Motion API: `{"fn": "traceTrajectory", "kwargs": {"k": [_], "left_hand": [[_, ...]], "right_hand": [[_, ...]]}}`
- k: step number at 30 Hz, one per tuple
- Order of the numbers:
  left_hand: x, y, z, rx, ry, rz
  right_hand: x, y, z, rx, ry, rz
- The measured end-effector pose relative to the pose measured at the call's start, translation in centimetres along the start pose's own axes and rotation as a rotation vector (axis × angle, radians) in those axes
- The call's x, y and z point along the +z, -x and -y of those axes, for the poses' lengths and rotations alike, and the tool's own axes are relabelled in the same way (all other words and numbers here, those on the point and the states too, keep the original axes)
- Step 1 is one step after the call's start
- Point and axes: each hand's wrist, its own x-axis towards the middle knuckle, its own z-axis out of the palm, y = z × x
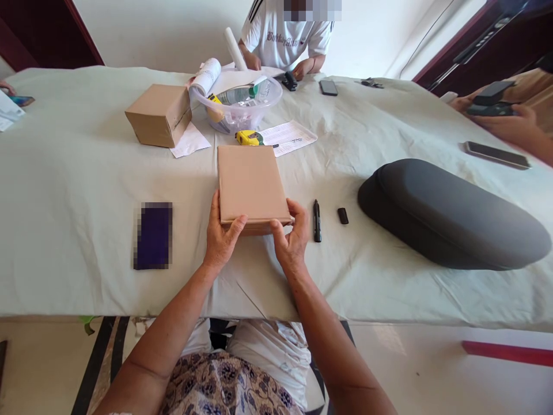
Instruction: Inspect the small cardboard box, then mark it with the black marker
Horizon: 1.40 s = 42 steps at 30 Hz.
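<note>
Between my two hands is a closed brown cardboard box (251,181), near the middle of the cloth-covered table (78,230). My left hand (222,233) grips its left near corner, thumb on the near top edge and fingers along the side. On the right near corner, my right hand (292,233) holds it the same way. Right of that hand lie a black marker (317,222) and a small black cap (343,216), apart from each other. A dark purple, blurred-out flat item (154,236) lies to the left. The box's underside is hidden.
Beyond the box are a yellow tape measure (248,137), papers (294,135), a second cardboard box (158,115) and a filled plastic basin (272,95). A large dark grey case (453,213) occupies the right. Other people sit across and at the right, near phones (496,154).
</note>
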Motion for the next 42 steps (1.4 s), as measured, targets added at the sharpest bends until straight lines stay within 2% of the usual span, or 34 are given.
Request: {"fn": "traceTrajectory", "kwargs": {"k": [9, 20, 30, 37, 42], "left_hand": [[0.3, 0.1, -0.1, -0.027, 0.028, 0.027], [-0.1, -0.4, 0.6, 0.000, 0.047, 0.063], [-0.5, -0.8, 0.9, 0.008, 0.059, 0.104], [-1.7, -2.2, 1.0, 0.101, 0.071, 0.116], [-2.0, -2.6, 1.1, 0.120, 0.072, 0.096]], "right_hand": [[0.6, 0.3, 0.6, 0.000, -0.021, 0.001], [-0.5, -0.6, 0.7, 0.105, -0.193, 0.023], [-0.6, -0.7, 0.3, 0.144, -0.232, 0.065], [-0.4, -1.3, -1.3, 0.243, -0.468, 0.196], [-0.5, -1.7, -2.1, 0.264, -0.535, 0.310]]}}
